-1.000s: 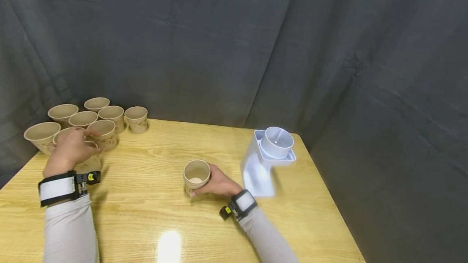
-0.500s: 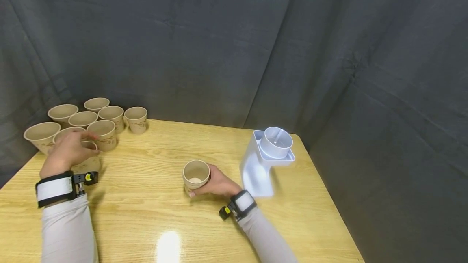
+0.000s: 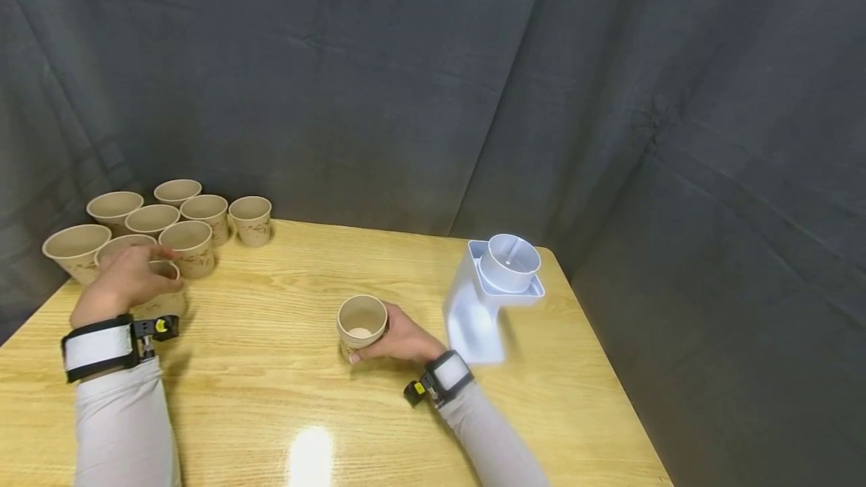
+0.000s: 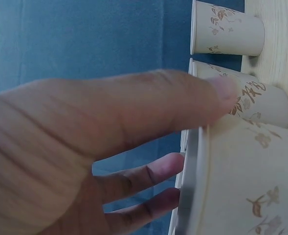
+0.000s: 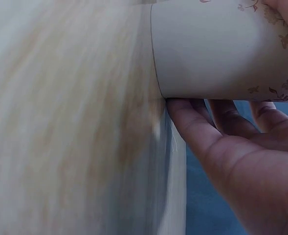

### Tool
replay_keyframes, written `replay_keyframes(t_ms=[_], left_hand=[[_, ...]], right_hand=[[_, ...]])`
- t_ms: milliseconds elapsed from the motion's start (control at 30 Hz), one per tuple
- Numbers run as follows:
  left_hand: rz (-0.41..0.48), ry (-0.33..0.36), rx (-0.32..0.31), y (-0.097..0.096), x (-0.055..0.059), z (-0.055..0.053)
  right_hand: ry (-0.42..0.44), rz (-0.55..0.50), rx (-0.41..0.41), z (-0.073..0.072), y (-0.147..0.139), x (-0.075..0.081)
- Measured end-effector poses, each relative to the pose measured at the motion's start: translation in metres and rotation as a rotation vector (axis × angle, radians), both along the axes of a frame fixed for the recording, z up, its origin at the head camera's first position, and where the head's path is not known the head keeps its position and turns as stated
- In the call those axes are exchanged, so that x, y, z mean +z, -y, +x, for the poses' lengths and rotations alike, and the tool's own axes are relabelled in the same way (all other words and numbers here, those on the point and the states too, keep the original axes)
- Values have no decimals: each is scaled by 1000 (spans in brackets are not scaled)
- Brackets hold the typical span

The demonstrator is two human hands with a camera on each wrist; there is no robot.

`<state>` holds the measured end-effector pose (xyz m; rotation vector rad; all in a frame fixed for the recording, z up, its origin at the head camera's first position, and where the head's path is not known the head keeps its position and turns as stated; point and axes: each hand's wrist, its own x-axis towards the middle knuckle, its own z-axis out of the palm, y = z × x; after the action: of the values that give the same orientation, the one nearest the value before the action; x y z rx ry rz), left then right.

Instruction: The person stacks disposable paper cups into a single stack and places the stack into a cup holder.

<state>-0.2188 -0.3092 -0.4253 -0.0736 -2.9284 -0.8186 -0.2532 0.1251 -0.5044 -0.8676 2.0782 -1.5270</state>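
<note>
In the head view my left hand (image 3: 128,276) is over the nearest paper cup (image 3: 161,305) of a cluster at the left. Thumb and index finger grip it at the rim. In the left wrist view the thumb (image 4: 183,100) lies along the side of this beige, leaf-printed cup (image 4: 251,181), with two other fingertips right at the rim. My right hand (image 3: 404,335) holds another paper cup (image 3: 350,344) upright mid-table. Just under its rim a second rim line shows. The right wrist view has the cup (image 5: 207,54) between thumb and fingers, its base close to the tabletop.
Several more paper cups (image 3: 252,220) stand upright, close together, behind the left hand. To the right is a white plastic stand (image 3: 473,314) with a round, open cylinder (image 3: 510,263) on top. A dark curtain (image 3: 338,96) hangs behind the wooden table (image 3: 271,397).
My left hand has shifted slightly left over the near cup, its thumb drawing in toward the rim. The right hand and its cup have stayed in place.
</note>
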Motion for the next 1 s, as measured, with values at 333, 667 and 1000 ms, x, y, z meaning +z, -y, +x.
replay_keyframes(t_ms=[333,667,1000], left_hand=[[-10,12,-2,-2,2,-1],[-78,-123,-25,-9,10,-1],[-104,-139,-52,-19,26,5]], right_hand=[[-6,-3,13,-1,0,-1],[-5,-18,13,-1,0,0],[8,-19,11,0,0,1]])
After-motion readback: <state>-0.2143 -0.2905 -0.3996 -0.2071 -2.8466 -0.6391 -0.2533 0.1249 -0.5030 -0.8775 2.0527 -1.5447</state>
